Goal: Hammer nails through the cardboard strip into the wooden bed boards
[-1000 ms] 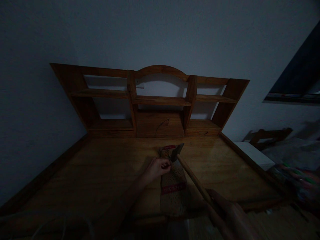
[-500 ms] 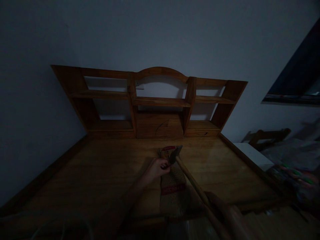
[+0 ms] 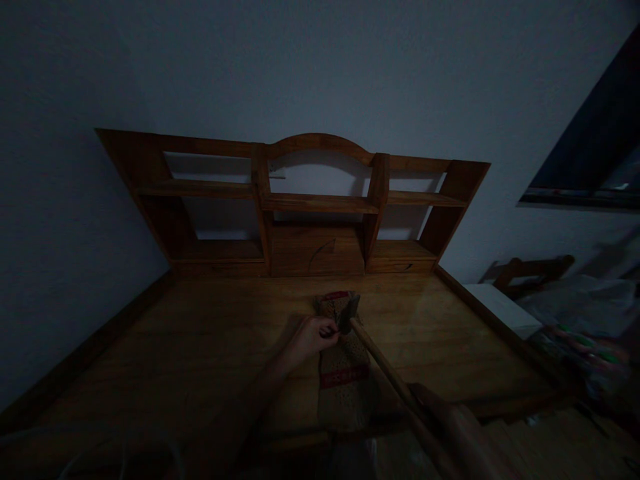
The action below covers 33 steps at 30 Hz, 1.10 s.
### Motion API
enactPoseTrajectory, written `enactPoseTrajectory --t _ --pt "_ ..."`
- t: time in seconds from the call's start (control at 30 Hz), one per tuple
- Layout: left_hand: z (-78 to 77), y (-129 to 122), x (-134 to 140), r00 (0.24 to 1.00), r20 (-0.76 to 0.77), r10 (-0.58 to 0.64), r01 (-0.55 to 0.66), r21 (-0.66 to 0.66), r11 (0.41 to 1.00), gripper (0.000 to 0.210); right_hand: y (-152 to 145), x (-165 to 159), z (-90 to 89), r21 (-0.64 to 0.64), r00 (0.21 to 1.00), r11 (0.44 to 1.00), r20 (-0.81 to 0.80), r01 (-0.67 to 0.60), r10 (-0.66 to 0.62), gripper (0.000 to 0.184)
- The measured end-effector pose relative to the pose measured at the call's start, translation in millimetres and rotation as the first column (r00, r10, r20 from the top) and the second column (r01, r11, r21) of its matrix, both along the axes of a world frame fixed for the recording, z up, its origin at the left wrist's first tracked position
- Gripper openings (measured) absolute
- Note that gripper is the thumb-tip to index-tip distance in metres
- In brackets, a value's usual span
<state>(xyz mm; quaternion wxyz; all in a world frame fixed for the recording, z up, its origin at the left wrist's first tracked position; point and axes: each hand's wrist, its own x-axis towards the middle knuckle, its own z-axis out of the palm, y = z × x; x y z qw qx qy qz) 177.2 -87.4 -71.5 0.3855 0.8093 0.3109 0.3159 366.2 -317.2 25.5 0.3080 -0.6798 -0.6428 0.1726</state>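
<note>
My right hand (image 3: 443, 420) is wrapped round the wooden handle of a hammer (image 3: 379, 359) at the lower right. The hammer's dark head is over a patterned brown and red piece, which looks like a flat bag or cloth (image 3: 345, 377), lying on the wooden desk (image 3: 225, 333). Close to the hammer head, my left hand (image 3: 315, 333) is closed in a pinch above the left side of that piece. Whatever sits between its fingertips is too small and dark to make out.
A wooden shelf unit (image 3: 320, 202) stands along the desk's back edge against the wall. Right of the desk are a white surface (image 3: 505, 310), a wooden chair (image 3: 535, 270) and clear plastic bags (image 3: 585, 320). The room is dim.
The hammer head has dropped slightly and sits a little nearer my left fingertips. The whole view has shifted slightly; my left hand keeps its pinch.
</note>
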Motion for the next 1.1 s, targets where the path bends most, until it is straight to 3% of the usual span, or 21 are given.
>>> enactPoseTrajectory --t 0.1,0.37,0.63,0.8,1.1 --pt "-0.6 0.2 -0.4 1.000 -0.001 -0.020 0.020 0.004 1.000 0.016 0.7 2.5 -1.7 -0.026 1.000 1.000 0.016 -0.016 0.016 0.032" --pt "-13.5 5.7 2.2 1.000 0.015 0.012 -0.013 0.019 1.000 0.015 -0.2 0.5 15.9 -0.133 1.000 0.991 0.017 -0.005 0.008 0.027" --pt "-6.6 3.2 0.0 1.000 0.018 -0.012 0.013 -0.031 0.999 0.022 0.2 5.6 2.3 -0.051 0.997 0.997 -0.052 0.055 -0.058 0.035" --pt "-10.0 3.3 -0.7 1.000 0.012 0.009 -0.009 -0.019 1.000 0.022 -1.2 9.5 -1.2 -0.026 0.990 0.989 -0.005 0.144 -0.144 0.035" --pt "-8.5 2.2 -2.4 1.000 0.004 -0.020 0.020 -0.041 0.999 0.022 1.3 6.6 2.6 -0.096 0.995 0.993 -0.075 0.065 -0.073 0.033"
